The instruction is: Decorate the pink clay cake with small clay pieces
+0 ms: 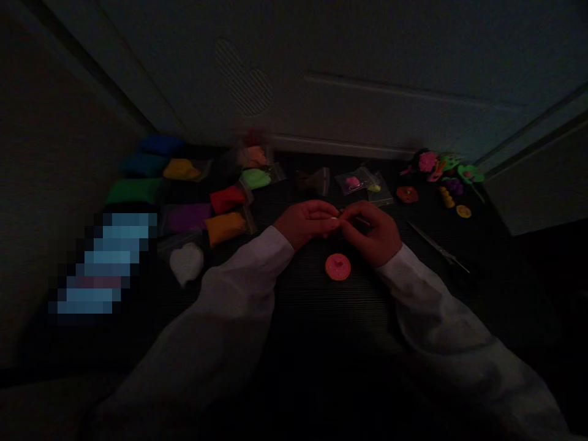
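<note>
My left hand [309, 223] and my right hand [373, 231] meet fingertip to fingertip above the dark table. Both are closed in a pinch. A tiny pale spot shows between the fingertips, too small and dim to name. Just below the hands, a round flat pink disc [338, 267] with an orange-red rim and a small raised lump in its middle lies on the table. Beyond the fingers are a small clear bag with a pink lump [352, 182] and another with a yellow-green lump [374, 188].
Bags of coloured modelling clay lie to the left, among them orange [226, 229], white [186, 262] and green [135, 191]. A pixelated bright panel [105, 263] is at far left. Scissors [438, 247] lie right; several small coloured figures [452, 171] sit at back right, before a wall [349, 116].
</note>
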Available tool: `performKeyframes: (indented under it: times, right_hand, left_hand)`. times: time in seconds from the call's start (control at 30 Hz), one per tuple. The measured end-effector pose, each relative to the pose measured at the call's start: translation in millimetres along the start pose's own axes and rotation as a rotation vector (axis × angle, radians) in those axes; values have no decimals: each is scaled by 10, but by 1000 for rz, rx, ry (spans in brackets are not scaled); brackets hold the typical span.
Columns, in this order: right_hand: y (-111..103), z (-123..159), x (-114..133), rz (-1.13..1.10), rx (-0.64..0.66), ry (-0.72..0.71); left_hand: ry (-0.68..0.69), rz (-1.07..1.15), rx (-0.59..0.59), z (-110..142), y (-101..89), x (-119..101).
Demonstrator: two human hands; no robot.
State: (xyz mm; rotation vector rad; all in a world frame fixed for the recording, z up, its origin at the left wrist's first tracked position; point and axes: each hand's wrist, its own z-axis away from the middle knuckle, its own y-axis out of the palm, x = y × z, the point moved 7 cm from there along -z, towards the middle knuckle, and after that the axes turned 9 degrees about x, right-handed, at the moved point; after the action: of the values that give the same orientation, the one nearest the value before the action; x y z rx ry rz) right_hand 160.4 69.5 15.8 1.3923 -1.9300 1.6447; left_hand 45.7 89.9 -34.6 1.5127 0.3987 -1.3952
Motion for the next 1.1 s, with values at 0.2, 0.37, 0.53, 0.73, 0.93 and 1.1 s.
performKeyframes:
  times: [0.2, 0.37, 0.53, 0.73, 0.93, 1.1]
  right_hand:
    - [-32, 14, -51, -173, -35, 56]
    - [-37, 23, -87, -296, -32, 86]
    - [19, 16, -87, -408, -14, 71]
    - [-36, 25, -63, -221, -84, 19]
    - [-18, 29, -60, -113, -43, -12]
    - [-19, 27, -93, -68, -54, 14]
  left_hand:
    - [-16, 53, 38, -1, 8, 59]
    - [-16, -37, -10, -12, -43, 71]
    - [2, -65, -25, -14, -44, 58]
    - [13, -74, 7, -12, -11, 44]
    - [46, -53, 21, -22, -9, 26]
    - [43, -60, 37, -24, -10, 27]
